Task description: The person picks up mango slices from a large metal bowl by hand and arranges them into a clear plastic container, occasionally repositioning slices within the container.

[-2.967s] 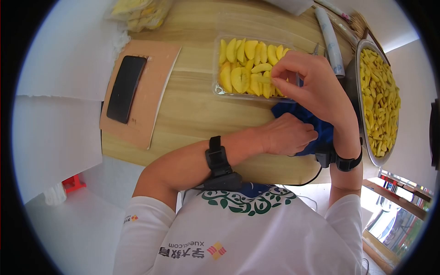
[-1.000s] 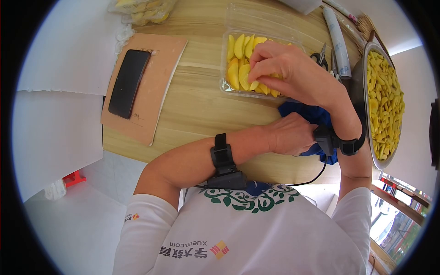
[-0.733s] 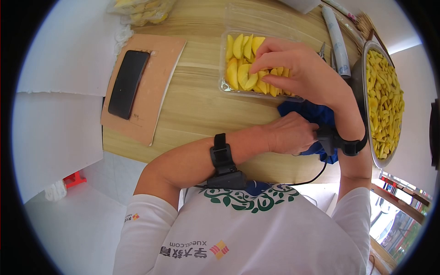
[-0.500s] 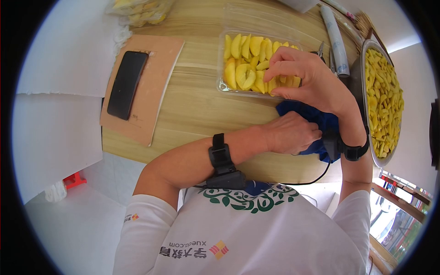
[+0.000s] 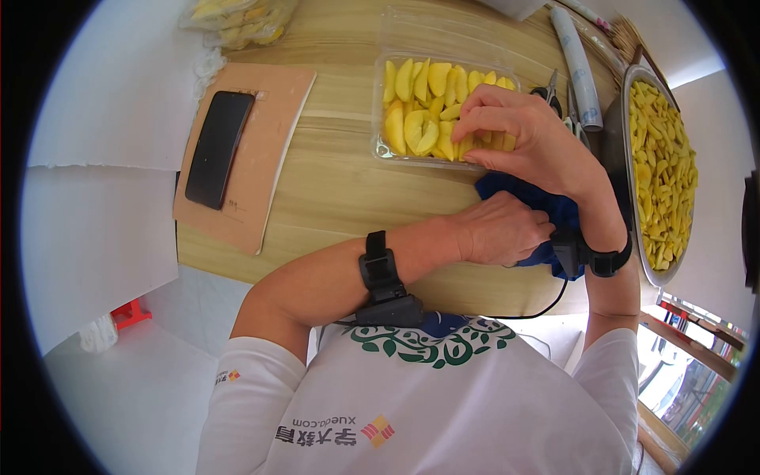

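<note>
We see one wooden table (image 5: pixel 332 190), the largest item, bearing everything else. On its right edge stands one metal basin (image 5: pixel 625 198) heaped with yellow fruit strips (image 5: pixel 661 158), too many to count. One brown board (image 5: pixel 261 158) lies at the left with one black phone (image 5: pixel 218 149) on it; small marks near the board's lower edge cannot be read. One clear plastic tray (image 5: pixel 380 146) sits at the centre, filled with yellow fruit slices (image 5: pixel 419 103) in overlapping rows, too crowded for an exact count. One blue cloth (image 5: pixel 554 214) lies just below the tray. One bag of yellow pieces (image 5: pixel 237 20) lies at the top left, one rolled tube (image 5: pixel 578 63) at the top right, and one pair of scissors (image 5: pixel 554 91) beside the tray.

On the white shirt (image 5: pixel 412 412) we read, upside down, "xueda.com" beside printed characters.

Our right hand (image 5: pixel 530 138) is narrowed to a pinch, fingertips (image 5: pixel 467 136) closed on a slice at the tray's near right part. Our left hand (image 5: pixel 499 229) lies loosely curled, resting on the blue cloth. Each wrist carries one black strap.
</note>
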`<state>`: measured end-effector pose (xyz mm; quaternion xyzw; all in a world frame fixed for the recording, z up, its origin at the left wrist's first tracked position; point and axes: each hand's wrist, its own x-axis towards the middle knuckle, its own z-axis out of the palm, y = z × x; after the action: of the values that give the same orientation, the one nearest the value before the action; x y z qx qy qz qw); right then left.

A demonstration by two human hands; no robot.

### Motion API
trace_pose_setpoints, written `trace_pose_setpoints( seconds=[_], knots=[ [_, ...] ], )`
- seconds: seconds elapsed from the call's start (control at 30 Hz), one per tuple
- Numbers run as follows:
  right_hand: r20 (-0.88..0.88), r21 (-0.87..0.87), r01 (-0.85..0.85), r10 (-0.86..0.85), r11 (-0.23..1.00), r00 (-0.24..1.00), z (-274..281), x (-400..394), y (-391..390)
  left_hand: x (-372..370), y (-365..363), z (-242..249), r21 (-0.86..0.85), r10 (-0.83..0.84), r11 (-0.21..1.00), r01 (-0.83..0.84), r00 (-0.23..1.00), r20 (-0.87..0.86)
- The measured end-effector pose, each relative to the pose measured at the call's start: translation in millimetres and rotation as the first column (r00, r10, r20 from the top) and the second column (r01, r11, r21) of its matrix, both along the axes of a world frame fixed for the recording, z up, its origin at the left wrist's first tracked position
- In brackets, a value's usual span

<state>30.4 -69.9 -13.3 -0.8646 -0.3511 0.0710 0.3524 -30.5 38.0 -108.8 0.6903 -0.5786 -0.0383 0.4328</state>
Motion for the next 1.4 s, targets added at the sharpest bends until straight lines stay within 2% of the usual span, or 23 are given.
trace_pose_setpoints(
  seconds=[0.17,0.3,0.37,0.6,0.7,0.77,0.8,0.87,0.93,1.03,1.07,1.13,1.23,1.3,1.33,1.4],
  knots=[
    [0.014,0.052,0.008,-0.009,0.999,1.0,5,-1,4,0,1,1,0.004,0.001,1.0,-0.001,1.0,0.0],
    [-0.045,-0.002,0.012,-0.012,1.0,0.999,4,0,9,0,1,1,0.029,-0.004,1.0,0.004,1.0,-0.003],
    [0.036,0.018,-0.013,0.012,1.0,0.999,-1,2,11,0,1,2,0.04,-0.007,0.999,0.007,1.0,0.001],
    [0.03,0.008,-0.002,0.002,1.0,1.0,-3,2,13,1,1,-1,0.019,-0.012,1.0,0.012,1.0,0.014],
    [0.077,0.064,0.002,-0.007,0.998,0.997,4,2,8,1,1,-1,0.019,-0.018,1.0,0.018,1.0,0.001],
    [-0.061,0.182,0.158,-0.149,0.971,0.987,16,-5,-2,1,1,0,0.022,-0.027,0.999,0.027,1.0,0.005],
    [-0.053,0.181,0.168,-0.161,0.969,0.986,21,-8,-9,1,1,0,0.03,-0.023,0.999,0.024,1.0,-0.003],
    [-0.021,0.129,0.344,-0.344,0.93,0.939,26,-18,-27,2,1,0,0.029,-0.029,0.999,0.029,1.0,0.011],
    [0.008,0.172,0.392,-0.4,0.904,0.917,18,-33,-45,1,2,0,0.033,-0.032,0.999,0.031,0.999,0.019],
    [-0.092,0.144,0.612,-0.606,0.777,0.79,10,-63,-63,1,2,1,-0.015,-0.021,1.0,0.021,1.0,0.01],
    [-0.091,0.149,0.615,-0.609,0.774,0.788,6,-74,-68,1,2,1,-0.021,-0.016,1.0,0.017,1.0,0.013],
    [-0.07,0.023,0.664,-0.661,0.747,0.747,-4,-92,-75,1,1,0,-0.022,-0.019,1.0,0.019,1.0,0.021],
    [-0.061,-0.039,0.661,-0.662,0.75,0.747,-31,-108,-75,0,0,1,-0.066,0.018,0.998,-0.016,0.999,0.028],
    [-0.061,-0.095,0.659,-0.665,0.746,0.744,-34,-112,-76,1,0,6,-0.16,0.173,0.973,-0.165,0.984,0.04],
    [-0.06,-0.086,0.667,-0.672,0.741,0.739,-36,-111,-77,1,0,7,-0.155,0.164,0.976,-0.155,0.985,0.049],
    [0.056,-0.088,0.621,-0.619,0.779,0.784,-42,-105,-81,1,-1,8,-0.143,0.304,0.947,-0.289,0.947,0.1]
  ],
)
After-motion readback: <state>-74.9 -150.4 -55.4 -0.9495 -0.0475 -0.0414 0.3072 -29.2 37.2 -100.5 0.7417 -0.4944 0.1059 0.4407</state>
